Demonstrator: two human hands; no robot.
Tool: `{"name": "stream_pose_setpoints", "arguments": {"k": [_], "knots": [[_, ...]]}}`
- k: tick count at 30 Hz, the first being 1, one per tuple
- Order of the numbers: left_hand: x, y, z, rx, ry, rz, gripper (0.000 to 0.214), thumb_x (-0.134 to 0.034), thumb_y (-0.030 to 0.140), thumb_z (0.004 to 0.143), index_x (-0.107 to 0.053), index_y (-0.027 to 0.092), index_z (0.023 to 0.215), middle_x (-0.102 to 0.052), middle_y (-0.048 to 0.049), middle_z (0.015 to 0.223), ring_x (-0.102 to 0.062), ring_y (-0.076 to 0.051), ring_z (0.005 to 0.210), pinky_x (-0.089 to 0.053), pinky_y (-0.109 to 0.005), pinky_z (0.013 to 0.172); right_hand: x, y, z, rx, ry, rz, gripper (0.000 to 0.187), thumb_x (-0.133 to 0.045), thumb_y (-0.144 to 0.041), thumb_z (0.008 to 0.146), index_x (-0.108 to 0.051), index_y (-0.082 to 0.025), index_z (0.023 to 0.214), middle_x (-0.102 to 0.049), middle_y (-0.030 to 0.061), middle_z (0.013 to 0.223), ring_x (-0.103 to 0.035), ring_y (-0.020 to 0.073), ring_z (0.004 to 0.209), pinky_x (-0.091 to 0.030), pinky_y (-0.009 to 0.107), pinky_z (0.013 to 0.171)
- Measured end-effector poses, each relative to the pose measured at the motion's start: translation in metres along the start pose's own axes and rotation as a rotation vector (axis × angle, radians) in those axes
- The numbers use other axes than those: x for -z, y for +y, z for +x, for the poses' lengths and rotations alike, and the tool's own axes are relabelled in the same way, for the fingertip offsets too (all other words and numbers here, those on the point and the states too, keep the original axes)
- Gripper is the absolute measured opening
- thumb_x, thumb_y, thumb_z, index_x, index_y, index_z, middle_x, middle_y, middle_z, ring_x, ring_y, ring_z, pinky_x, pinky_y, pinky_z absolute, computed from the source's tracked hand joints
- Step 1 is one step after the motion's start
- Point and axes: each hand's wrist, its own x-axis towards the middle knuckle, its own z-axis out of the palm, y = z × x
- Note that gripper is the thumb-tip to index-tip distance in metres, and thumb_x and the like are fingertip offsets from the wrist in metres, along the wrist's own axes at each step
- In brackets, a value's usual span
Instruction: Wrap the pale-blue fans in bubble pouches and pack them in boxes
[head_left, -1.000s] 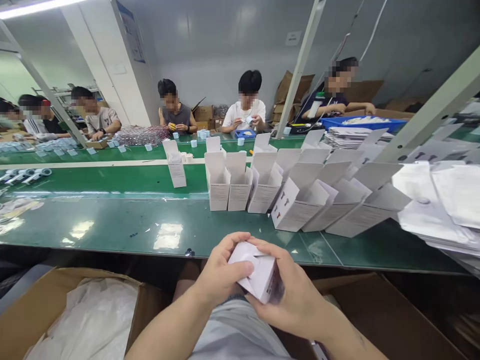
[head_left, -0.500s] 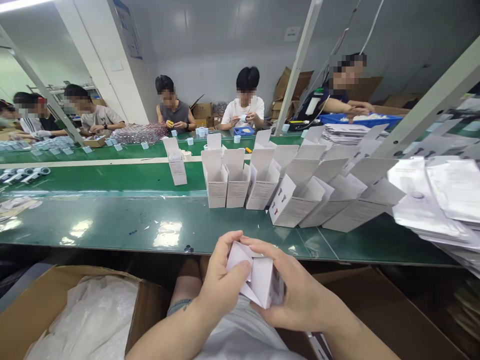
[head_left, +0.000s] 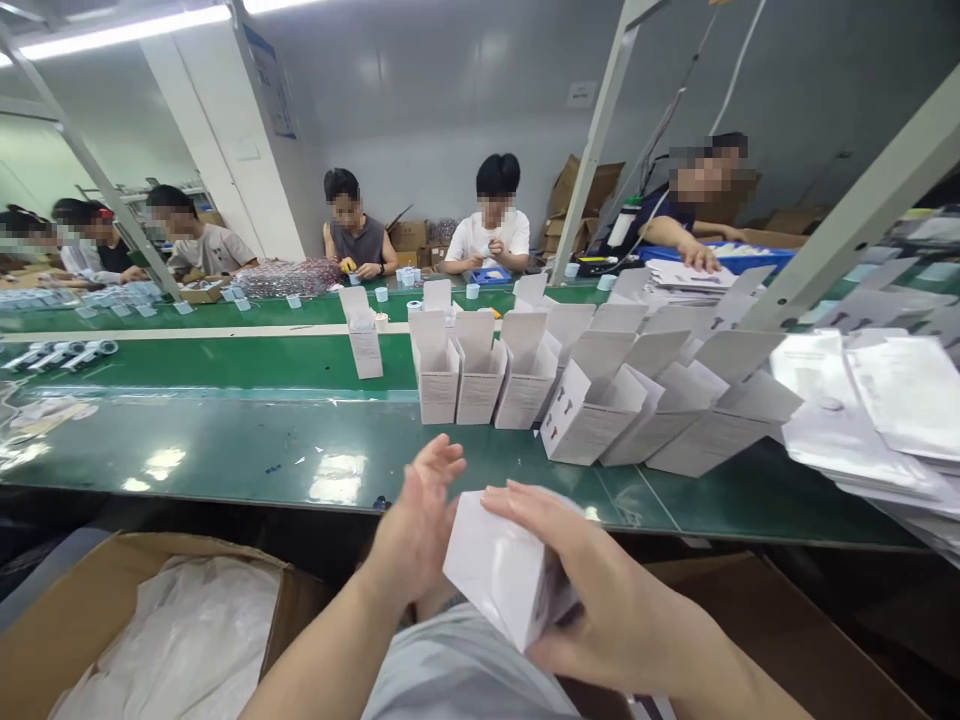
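Right hand (head_left: 600, 575) of the wearer curls around a small white carton (head_left: 491, 565), fingers over its top and far side, thumb side beneath. The carton is tilted above the lap (head_left: 450, 665), just short of the near edge of a green workbench (head_left: 225, 435). The left hand (head_left: 420, 520) is spread, fingers loosely bent and palm towards the carton, just beside its left end; whether they touch, I cannot tell.

On the bench beyond, a row of open white cartons (head_left: 439, 398) runs off to the right, flaps raised. A cardboard box (head_left: 206, 545) of clear plastic bags (head_left: 180, 630) sits near left.

The right hand seems to bear the weight alone, so a loosened grip could drop the carton onto the lap or the floor. Squeezing hard might dent its thin-looking walls, and a wide forward swing could topple the row.
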Motion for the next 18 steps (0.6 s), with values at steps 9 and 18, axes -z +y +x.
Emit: {"name": "stream_pose_setpoints", "arguments": {"k": [9,18], "knots": [[0.050,0.064,-0.024,0.344,-0.103,0.101,0.057,-0.082,0.040,0.065,-0.063,0.012,0.111,-0.071,-0.0094,0.088,-0.067,-0.023,0.080,-0.049,-0.031,0.075,-0.079,0.010,0.056,0.815,-0.116,-0.290,0.034,-0.051,-0.032,0.100,-0.056,-0.032,0.133,-0.052,-0.0076,0.146,-0.018,0.0190,0.151,-0.007,0.049,0.125],[0.106,0.058,0.072,-0.324,0.750,0.580,0.081,-0.089,0.023,0.056,-0.042,0.017,0.121,-0.059,-0.0156,0.126,-0.060,-0.026,0.117,-0.049,-0.041,0.099,-0.071,0.067,0.028,0.299,-0.152,-0.241,0.019,-0.052,-0.018,0.094,-0.065,-0.017,0.107,-0.073,0.0068,0.100,-0.066,0.0219,0.107,-0.043,0.048,0.112]]}}
